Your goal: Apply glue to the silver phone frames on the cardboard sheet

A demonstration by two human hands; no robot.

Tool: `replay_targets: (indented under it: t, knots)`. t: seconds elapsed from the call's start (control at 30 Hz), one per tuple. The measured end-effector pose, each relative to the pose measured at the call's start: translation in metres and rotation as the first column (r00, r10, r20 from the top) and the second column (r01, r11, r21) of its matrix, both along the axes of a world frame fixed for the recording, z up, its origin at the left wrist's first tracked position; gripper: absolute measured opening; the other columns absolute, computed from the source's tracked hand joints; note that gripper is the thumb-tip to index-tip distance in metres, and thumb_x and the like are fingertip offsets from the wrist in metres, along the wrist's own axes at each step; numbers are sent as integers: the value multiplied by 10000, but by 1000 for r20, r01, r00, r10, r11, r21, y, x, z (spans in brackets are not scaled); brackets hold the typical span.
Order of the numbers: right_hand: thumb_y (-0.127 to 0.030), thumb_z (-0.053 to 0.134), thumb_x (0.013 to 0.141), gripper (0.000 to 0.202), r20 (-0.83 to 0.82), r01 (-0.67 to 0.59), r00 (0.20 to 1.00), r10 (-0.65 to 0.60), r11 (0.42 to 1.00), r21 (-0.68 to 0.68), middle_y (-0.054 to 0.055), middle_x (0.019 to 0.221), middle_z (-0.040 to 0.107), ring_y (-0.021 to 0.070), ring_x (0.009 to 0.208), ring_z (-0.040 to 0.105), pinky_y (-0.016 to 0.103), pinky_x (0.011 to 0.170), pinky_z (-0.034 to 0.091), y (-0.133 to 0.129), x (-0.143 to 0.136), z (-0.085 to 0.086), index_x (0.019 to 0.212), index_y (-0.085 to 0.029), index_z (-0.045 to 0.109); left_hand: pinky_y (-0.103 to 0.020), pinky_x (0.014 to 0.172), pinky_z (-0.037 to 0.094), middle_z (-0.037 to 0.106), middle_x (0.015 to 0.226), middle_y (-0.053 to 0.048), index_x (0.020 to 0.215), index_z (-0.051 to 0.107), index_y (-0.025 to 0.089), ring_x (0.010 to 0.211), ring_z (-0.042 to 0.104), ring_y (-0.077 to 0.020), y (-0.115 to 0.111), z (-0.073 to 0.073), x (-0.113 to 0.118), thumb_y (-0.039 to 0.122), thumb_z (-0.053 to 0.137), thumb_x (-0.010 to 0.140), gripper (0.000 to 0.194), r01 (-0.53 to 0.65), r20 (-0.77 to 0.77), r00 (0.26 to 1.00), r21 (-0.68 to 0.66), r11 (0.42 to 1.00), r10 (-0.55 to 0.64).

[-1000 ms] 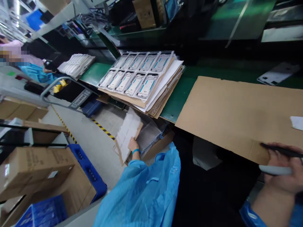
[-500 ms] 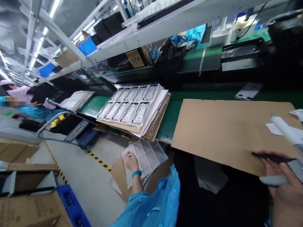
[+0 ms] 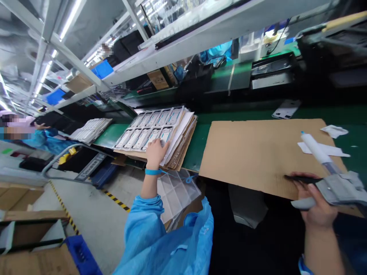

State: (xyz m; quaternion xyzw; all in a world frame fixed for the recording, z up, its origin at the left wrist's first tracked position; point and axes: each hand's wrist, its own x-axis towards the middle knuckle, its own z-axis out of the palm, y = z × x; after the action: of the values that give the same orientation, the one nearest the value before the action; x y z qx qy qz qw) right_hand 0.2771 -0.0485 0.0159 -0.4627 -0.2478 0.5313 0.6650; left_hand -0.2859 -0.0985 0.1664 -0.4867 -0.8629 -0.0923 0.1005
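My left hand, with a blue wrist strap, is at the front edge of the top tray of phone frames; its fingers bend over a frame in the near row. Whether it grips that frame is hidden. Papers and trays are stacked beneath. My right hand is wrapped round a grey dispensing gun with a white tube and blue tip. A thin black tool also sticks out from its fingers. Both are over the right side of a cardboard sheet.
Clear plastic trays lie below the bench edge. On the green bench are a phone back panel, a crumpled white tissue and a farther tray stack. A metal shelf crosses above. A co-worker's blue sleeve shows at far left.
My left hand has moved up from the clear trays below the bench to the stack of phone frames. My right hand still holds the gun; the view has shifted slightly.
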Motion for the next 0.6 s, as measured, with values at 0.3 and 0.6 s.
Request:
replay_targets:
  t: [0.3,0.6]
  knots:
    - [-482,907,677,668,-57,-60,996,67,992,108,90,1135,709,213,1131,756,437,1132,666,3,8,-10,1164,-108,644,-468,1079,657,817,1435,-242,1600,670,116,1245,825,-396,28,28,-20,615,907,986,826,-106,178,975,-146,984,131]
    - [-440,594,841,561,61,-150,988,139,947,283,151,1178,648,184,1155,743,512,1176,650,17,30,-50,1260,-67,567,-489,1231,520,755,1410,-218,1519,705,83,1348,681,-369,40,0,-36,565,887,1001,730,-29,226,973,-43,999,38]
